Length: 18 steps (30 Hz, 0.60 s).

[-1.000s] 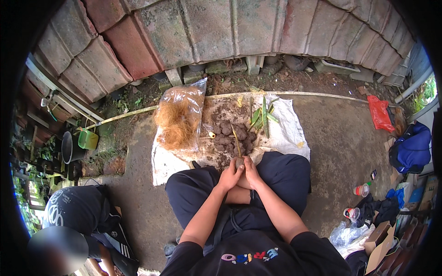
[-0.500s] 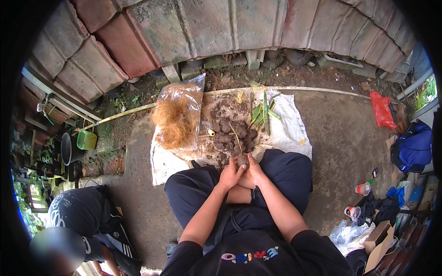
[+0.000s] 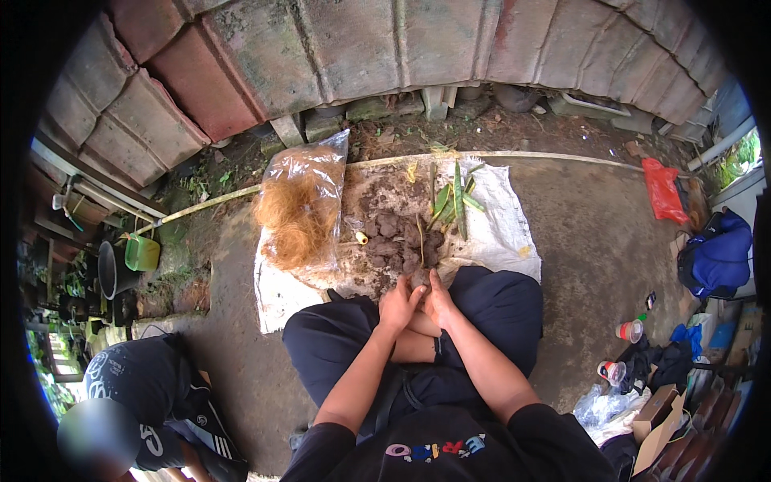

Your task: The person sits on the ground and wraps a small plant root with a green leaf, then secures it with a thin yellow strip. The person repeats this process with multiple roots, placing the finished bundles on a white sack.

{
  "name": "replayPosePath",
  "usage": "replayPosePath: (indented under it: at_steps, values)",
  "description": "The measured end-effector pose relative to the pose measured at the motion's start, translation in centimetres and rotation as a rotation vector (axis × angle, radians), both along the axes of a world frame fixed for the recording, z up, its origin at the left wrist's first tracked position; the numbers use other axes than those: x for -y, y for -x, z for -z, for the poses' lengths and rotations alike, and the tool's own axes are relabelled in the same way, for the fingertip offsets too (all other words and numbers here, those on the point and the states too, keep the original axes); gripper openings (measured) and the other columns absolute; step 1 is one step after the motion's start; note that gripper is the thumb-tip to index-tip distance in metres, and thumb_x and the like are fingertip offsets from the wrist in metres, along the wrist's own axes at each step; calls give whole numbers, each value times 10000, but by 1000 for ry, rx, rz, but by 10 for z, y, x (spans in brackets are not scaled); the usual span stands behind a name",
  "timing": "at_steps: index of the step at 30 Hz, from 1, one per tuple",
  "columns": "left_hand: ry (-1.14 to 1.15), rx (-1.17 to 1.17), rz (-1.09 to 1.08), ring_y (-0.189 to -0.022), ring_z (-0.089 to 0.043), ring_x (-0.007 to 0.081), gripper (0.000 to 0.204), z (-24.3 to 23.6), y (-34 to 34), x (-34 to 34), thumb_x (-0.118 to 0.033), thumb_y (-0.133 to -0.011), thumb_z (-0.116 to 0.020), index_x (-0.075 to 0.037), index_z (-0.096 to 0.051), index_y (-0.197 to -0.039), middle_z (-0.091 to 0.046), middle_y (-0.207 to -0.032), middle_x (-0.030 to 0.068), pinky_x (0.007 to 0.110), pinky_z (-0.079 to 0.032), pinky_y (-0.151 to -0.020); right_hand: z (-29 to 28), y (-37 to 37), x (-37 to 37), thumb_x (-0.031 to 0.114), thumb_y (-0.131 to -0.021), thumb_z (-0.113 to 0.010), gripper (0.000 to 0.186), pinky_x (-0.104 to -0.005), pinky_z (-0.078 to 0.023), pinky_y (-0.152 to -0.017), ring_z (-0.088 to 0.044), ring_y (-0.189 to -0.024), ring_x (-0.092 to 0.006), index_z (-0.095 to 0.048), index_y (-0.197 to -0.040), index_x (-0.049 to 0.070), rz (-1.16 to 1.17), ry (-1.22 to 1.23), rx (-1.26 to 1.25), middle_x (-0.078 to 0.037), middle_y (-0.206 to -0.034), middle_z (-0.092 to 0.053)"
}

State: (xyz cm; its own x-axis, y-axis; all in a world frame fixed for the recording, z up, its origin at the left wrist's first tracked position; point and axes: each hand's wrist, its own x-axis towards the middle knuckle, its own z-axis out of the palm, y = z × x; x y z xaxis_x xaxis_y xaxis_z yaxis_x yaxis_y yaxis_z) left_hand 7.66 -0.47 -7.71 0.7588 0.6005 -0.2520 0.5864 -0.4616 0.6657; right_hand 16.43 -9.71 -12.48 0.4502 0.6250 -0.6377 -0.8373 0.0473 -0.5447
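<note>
Mud ball sits just ahead of the crossed legs, cupped between left hand and right hand, both partly curled round it. It looks roughly rounded; loose mud, leaves and bagged fibre lie seemingly unworked on the sheet. The hands hide its underside; whether the stem is embedded cannot be told.

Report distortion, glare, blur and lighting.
Head view: fisheye bows the roof tiles; soft light; the clear plastic bag shines; foliage at the right rim washes out; blur hides the co-worker's head; left hand and right hand look fairly sharp.
</note>
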Motion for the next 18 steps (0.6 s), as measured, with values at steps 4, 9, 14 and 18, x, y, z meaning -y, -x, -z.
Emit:
replayPosePath:
  at_steps: [4, 9, 14, 18]
  values:
    - [-244, 98, -6, -1043, -537, 350, 505, -1, -6, 0, -486, -843, -660, -73, -630, -1131, -602, -1046, 151, 470, -410, -911, -9, -5, 9, 595, -995, -336, 665, -472, -434, -992, -523, -1220, -263, -326, -1454, 114, -45, -229, -173, -112, -1378, -481]
    - [-247, 261, -13, -1048, -537, 362, 489, 4, -3, 0, -429, -843, -683, -63, -623, -1163, -585, -1087, 169, 466, -411, -927, -22, 9, 6, 637, -974, -333, 725, -414, -488, -946, -556, -1167, -275, -358, -1423, 69, 4, 15, 146, -123, -1333, -507]
    - [-56, 319, -23, -1095, -549, 348, 504, 6, 8, -2, -428, -849, -689, -82, -614, -1207, -585, -1146, 150, 450, -431, -946, -30, 16, 8, 567, -1002, -365, 621, -368, -531, -854, -614, -1055, -231, -430, -1356, 62, 53, 2, 251, -109, -1221, -575]
    - [337, 384, -22, -1123, -569, 342, 542, -7, 15, 6, -387, -868, -685, -36, -555, -1260, -592, -1184, 186, 415, -442, -976, -25, 18, 15, 520, -1026, -354, 544, -371, -518, -860, -605, -1062, -197, -473, -1317, 76, 62, -30, 261, -77, -1184, -597]
